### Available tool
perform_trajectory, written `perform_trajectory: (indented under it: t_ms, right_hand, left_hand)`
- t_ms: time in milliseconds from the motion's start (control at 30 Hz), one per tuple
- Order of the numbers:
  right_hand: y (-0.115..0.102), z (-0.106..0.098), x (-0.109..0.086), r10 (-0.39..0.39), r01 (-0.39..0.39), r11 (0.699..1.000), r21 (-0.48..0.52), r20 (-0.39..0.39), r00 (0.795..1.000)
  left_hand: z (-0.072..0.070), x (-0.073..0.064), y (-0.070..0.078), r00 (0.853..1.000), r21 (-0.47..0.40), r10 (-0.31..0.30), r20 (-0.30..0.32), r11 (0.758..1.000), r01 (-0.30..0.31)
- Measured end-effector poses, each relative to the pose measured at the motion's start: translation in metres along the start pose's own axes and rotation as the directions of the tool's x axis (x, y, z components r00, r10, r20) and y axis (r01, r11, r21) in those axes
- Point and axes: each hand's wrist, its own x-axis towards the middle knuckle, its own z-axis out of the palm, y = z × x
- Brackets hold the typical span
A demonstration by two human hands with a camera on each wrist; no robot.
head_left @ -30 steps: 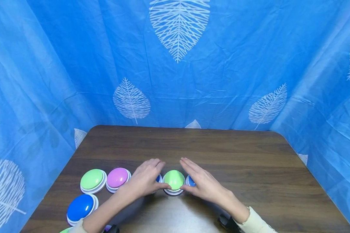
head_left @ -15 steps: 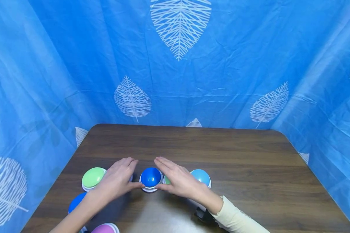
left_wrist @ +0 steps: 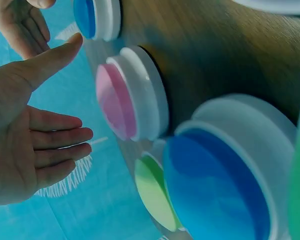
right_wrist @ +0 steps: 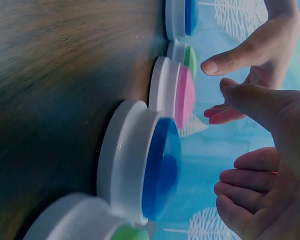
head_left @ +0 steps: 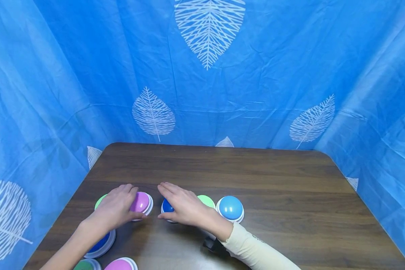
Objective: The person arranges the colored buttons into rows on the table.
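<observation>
My left hand [head_left: 116, 208] hovers just left of a pink domed push button [head_left: 140, 201], its fingers extended and thumb apart. It partly covers a light green button [head_left: 100, 201] at the row's left end. Over a dark blue button [head_left: 167, 206] is my right hand [head_left: 185, 208], also with straight fingers and the thumb spread. In the left wrist view, the left palm [left_wrist: 12, 155] faces the pink button [left_wrist: 116, 100] with a gap between. The right wrist view shows the right palm [right_wrist: 285, 200] apart from the blue dome [right_wrist: 164, 170]. Neither hand holds anything.
Right of the right hand, a light green button [head_left: 206, 201] and a light blue button [head_left: 231, 207] continue the row. Nearer the front left sit a blue button [head_left: 102, 243], a green one [head_left: 83, 265] and another pink one [head_left: 120, 264]. A blue leaf-print curtain [head_left: 256, 75] surrounds the wooden table [head_left: 273, 180].
Both hands have moved leftward along the row, from around the light green button, past the dark blue one, toward the pink one. The buttons stay in place.
</observation>
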Motion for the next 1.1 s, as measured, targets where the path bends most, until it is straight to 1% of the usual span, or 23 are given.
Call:
perform_trajectory:
  t_ms: [167, 300, 567, 633, 800, 900, 1100]
  right_hand:
    - [-0.008, 0.008, 0.015, -0.028, 0.027, 0.997, -0.067, -0.005, 1.000]
    - [-0.016, 0.013, 0.027, -0.033, 0.033, 0.995, -0.096, -0.001, 0.999]
    - [-0.027, 0.023, 0.046, -0.009, 0.017, 0.991, -0.131, 0.057, 0.998]
    - [-0.028, 0.025, 0.049, -0.004, 0.013, 0.990, -0.141, 0.065, 0.998]
    - [-0.031, 0.032, 0.054, -0.009, 0.023, 0.983, -0.184, 0.076, 0.997]
    - [-0.031, 0.036, 0.056, -0.018, 0.033, 0.980, -0.198, 0.079, 0.997]
    - [-0.032, 0.039, 0.059, -0.009, 0.027, 0.977, -0.212, 0.085, 0.996]
  left_hand:
    - [0.002, -0.003, -0.010, 0.999, 0.032, -0.012, 0.039, 0.999, 0.011]
    - [0.003, -0.004, -0.015, 0.997, 0.037, -0.025, 0.076, 0.999, 0.022]
    - [0.008, -0.002, -0.021, 0.990, 0.009, -0.021, 0.139, 1.000, 0.020]
    - [0.010, -0.002, -0.022, 0.989, -0.003, -0.016, 0.147, 1.000, 0.016]
    - [0.015, -0.001, -0.027, 0.991, -0.029, -0.003, 0.136, 1.000, 0.007]
    - [0.016, 0.000, -0.029, 0.990, -0.049, -0.008, 0.140, 0.999, 0.015]
    - [0.016, 0.001, -0.031, 0.980, -0.076, -0.041, 0.196, 0.996, 0.057]
